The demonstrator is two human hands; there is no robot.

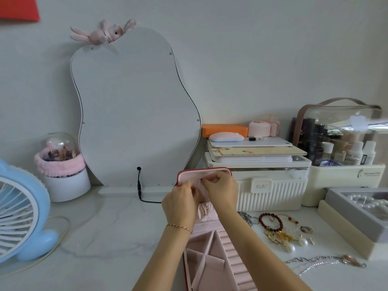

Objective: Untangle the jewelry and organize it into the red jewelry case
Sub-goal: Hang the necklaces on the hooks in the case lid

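The red jewelry case [184, 171] stands open on the table, its pink-lined lid upright and its pink tray with dividers and ring rolls [212, 257] lying flat. Both hands work at the inside of the lid. My left hand [181, 203] pinches a thin chain [192, 183] near the lid's hooks. My right hand [220, 189] pinches the same fine chain just to the right. Loose jewelry lies to the right of the case: a dark red bead bracelet [270, 222], gold charms with pearl drops [283, 238], a silver chain necklace [323, 262].
A pear-shaped mirror [134, 114] leans on the wall behind, its black cable [139, 185] on the table. A blue fan [23, 215] stands at left. White storage boxes [270, 185] and a grey box of pearls [357, 208] crowd the right.
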